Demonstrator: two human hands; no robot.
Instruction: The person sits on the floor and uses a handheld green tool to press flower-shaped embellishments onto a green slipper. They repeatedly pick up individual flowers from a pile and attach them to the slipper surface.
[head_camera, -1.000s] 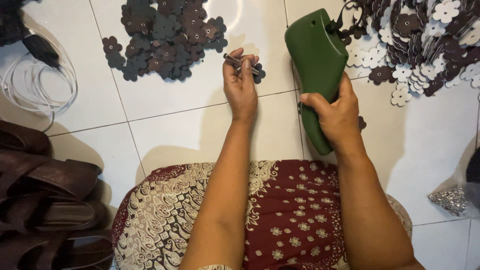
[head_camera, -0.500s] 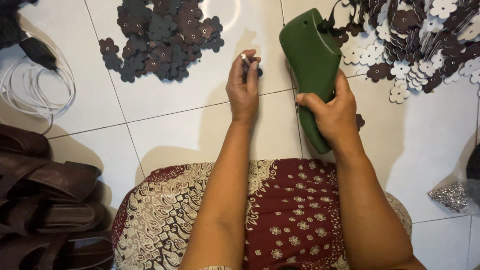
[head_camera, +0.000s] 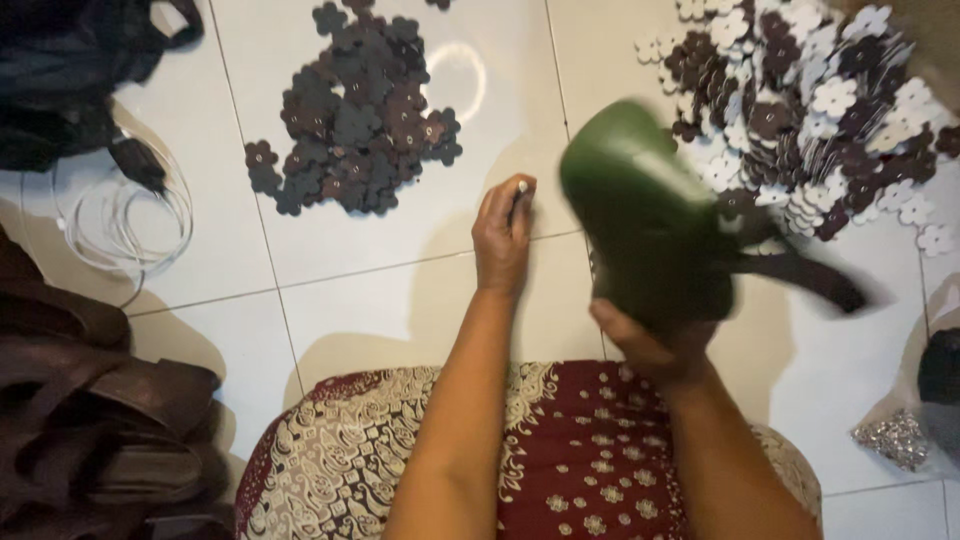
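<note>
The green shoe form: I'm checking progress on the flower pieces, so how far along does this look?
Done: nothing finished shows. Two heaps of cut flower shapes lie on the tiled floor, a dark pile and a mixed white-and-brown pile. In hand: the right hand grips the blurred green shoe form with a dark strap; the left hand pinches a small pale-tipped piece. Left: both heaps appear largely unused.

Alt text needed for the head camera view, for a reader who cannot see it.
Seen from above, a seated person's right hand lifts a blurred green shoe form over a white tiled floor, while the left hand pinches a small pale-tipped object. A pile of dark flower-shaped cutouts lies ahead, a mixed white and brown pile to the right.
</note>
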